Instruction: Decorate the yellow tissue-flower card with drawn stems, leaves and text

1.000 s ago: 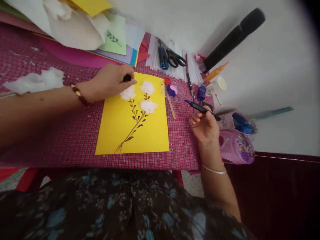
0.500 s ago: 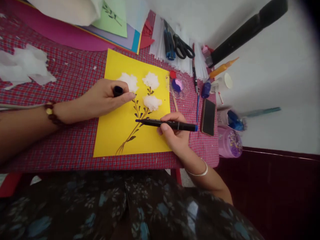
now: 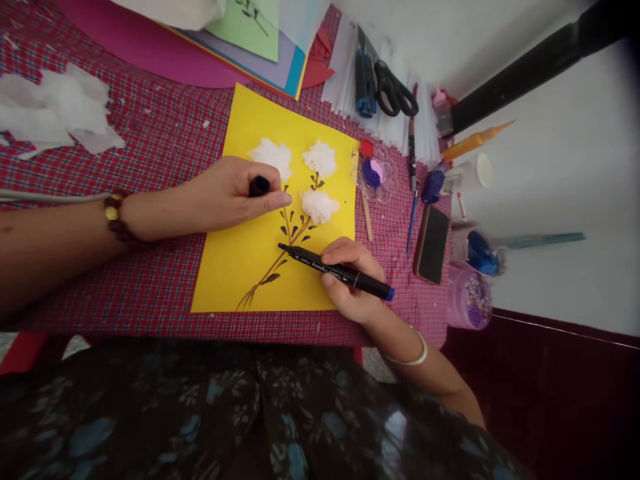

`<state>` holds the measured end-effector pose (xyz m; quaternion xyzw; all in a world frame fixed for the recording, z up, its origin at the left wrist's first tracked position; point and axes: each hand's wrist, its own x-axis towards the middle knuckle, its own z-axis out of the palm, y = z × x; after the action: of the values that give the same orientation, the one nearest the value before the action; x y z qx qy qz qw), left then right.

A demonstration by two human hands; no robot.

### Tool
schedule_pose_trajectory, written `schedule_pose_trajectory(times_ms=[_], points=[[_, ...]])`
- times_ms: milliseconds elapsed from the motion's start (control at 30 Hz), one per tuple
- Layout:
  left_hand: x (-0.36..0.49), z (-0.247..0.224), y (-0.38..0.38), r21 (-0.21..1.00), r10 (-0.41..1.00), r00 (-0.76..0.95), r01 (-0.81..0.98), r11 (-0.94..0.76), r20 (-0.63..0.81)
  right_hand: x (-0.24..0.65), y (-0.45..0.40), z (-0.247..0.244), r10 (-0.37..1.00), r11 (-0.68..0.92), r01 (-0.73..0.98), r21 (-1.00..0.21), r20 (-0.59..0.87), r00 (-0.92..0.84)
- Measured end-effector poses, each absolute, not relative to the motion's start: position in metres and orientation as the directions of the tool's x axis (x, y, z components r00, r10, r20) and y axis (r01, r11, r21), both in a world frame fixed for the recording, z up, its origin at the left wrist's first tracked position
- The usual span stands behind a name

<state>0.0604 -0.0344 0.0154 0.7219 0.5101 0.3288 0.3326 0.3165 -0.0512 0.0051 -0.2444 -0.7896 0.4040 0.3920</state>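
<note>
A yellow sheet [image 3: 250, 260] lies on the red checked cloth, bearing a drawn brown stem with leaves and three white cotton flowers [image 3: 320, 205]. My right hand [image 3: 350, 283] grips a black marker [image 3: 335, 269] with its tip touching the stem near the middle of the sheet. My left hand [image 3: 225, 197] rests flat on the sheet's left side, its fingers closed around the marker's black cap [image 3: 259, 185] beside the leftmost cotton flower.
Loose cotton [image 3: 60, 113] lies at the left. Coloured papers [image 3: 260, 47] are stacked at the back. Scissors [image 3: 390, 87], white strips, a brush, glue bottles, a phone [image 3: 433, 243] and a purple container [image 3: 470, 303] crowd the right by the wall.
My right hand brought the marker from the table's right side onto the yellow sheet and lowered its tip to the stem. My left hand slid down from the sheet's top edge.
</note>
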Motion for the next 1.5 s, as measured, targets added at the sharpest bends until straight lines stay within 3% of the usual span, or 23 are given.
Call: schedule_pose_trajectory(times_ms=[533,767,933,1100,1333,1500], points=[[0.059,0.014,-0.033,0.778,0.952,0.288,0.572,-0.259,0.105,0.316,-0.050,0.003,0.675,0.572,0.040,-0.819,0.443,-0.590],[0.058,0.017,-0.034,0.772,0.945,0.310,0.573,-0.275,0.106,0.320,-0.049,0.003,0.720,0.469,0.012,-0.883,0.374,-0.585],[0.058,0.019,-0.034,0.767,0.948,0.314,0.594,-0.243,0.057,0.322,-0.050,-0.001,0.810,0.332,-0.029,-0.943,0.301,-0.504],[0.057,0.016,-0.034,0.775,0.944,0.320,0.577,-0.260,0.078,0.325,-0.050,0.006,0.901,0.262,0.041,-0.964,0.229,-0.369],[0.047,0.000,-0.032,0.720,0.925,0.373,0.624,-0.304,0.068,0.359,0.010,0.028,0.906,0.396,0.251,-0.883,0.420,0.048],[0.045,-0.002,-0.033,0.716,0.927,0.373,0.634,-0.294,0.051,0.374,0.047,0.018,0.934,0.331,0.369,-0.869,0.357,0.004]])
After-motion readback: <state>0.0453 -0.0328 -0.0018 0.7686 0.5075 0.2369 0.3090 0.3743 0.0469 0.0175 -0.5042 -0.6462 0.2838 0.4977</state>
